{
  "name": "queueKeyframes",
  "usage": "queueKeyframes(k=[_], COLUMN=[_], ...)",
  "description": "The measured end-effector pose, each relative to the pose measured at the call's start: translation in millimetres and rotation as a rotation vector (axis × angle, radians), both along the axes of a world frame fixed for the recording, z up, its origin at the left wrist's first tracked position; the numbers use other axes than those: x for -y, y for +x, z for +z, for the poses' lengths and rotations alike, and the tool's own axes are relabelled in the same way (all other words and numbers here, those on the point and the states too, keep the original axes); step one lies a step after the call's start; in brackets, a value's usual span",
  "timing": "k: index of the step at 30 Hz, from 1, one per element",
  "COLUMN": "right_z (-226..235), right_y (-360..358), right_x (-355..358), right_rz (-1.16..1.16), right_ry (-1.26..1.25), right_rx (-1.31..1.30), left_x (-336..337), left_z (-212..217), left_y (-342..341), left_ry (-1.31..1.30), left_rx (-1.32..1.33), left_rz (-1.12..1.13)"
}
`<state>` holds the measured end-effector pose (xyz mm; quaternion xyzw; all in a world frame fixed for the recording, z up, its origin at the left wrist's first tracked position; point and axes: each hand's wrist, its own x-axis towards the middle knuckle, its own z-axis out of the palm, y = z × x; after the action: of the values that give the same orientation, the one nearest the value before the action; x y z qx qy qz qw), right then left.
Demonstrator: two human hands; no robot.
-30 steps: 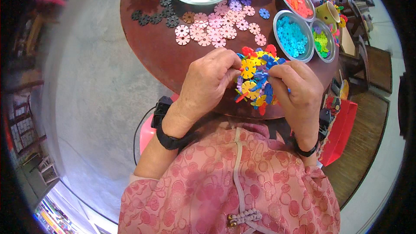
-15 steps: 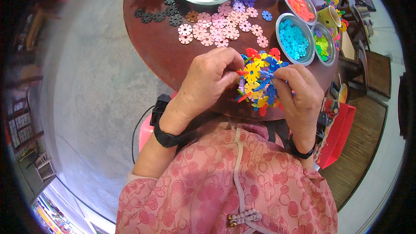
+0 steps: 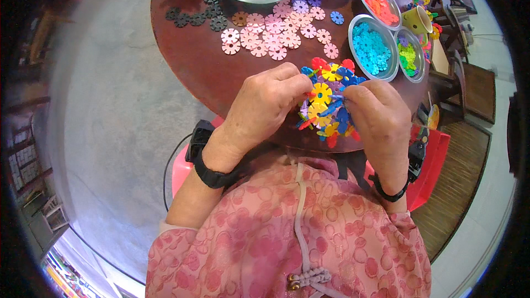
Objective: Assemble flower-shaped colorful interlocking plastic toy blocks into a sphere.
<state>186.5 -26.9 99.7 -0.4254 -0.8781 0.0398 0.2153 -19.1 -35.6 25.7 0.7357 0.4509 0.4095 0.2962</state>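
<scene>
You held a cluster of interlocked plastic snowflake discs in red, yellow, blue and purple [image 3: 327,99] between both hands at the frame's centre.

Your left hand [image 3: 265,107] curled narrowly round the cluster's left side, fingertips pinched on a yellow disc; your right hand [image 3: 375,116] closed on its right side, thumb and forefinger gripping blue pieces. It hovered over the near edge of the round dark-brown wooden table [image 3: 190,55]. Loose pink discs [image 3: 270,36] lay above, and a round metal bowl of light-blue discs [image 3: 371,48] sat upper right.
</scene>
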Motion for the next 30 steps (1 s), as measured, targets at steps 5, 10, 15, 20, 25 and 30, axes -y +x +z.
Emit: queueKeyframes(k=[5, 10, 15, 20, 25, 30], right_z=[-1, -5, -3, 1, 3, 8], right_y=[1, 3, 3, 5, 1, 5], right_x=[-2, -1, -4, -9, -4, -3], right_rz=[0.042, 0.056, 0.100, 0.089, -0.029, -0.072], right_ry=[0.017, -0.031, -0.033, -0.106, -0.192, -0.183], right_rx=[0.025, -0.014, -0.001, -0.004, -0.099, -0.077], left_x=[-3, -6, -6, -6, -6, -8], left_z=[-2, -11, -7, -9, -8, -12], left_y=[-2, 1, 1, 4, 4, -1], left_ry=[0.070, 0.109, 0.130, 0.026, -0.027, 0.001], left_rx=[-0.007, 0.069, 0.027, 0.094, 0.147, 0.116], left_rz=[-0.045, -0.082, -0.071, -0.018, -0.021, -0.015])
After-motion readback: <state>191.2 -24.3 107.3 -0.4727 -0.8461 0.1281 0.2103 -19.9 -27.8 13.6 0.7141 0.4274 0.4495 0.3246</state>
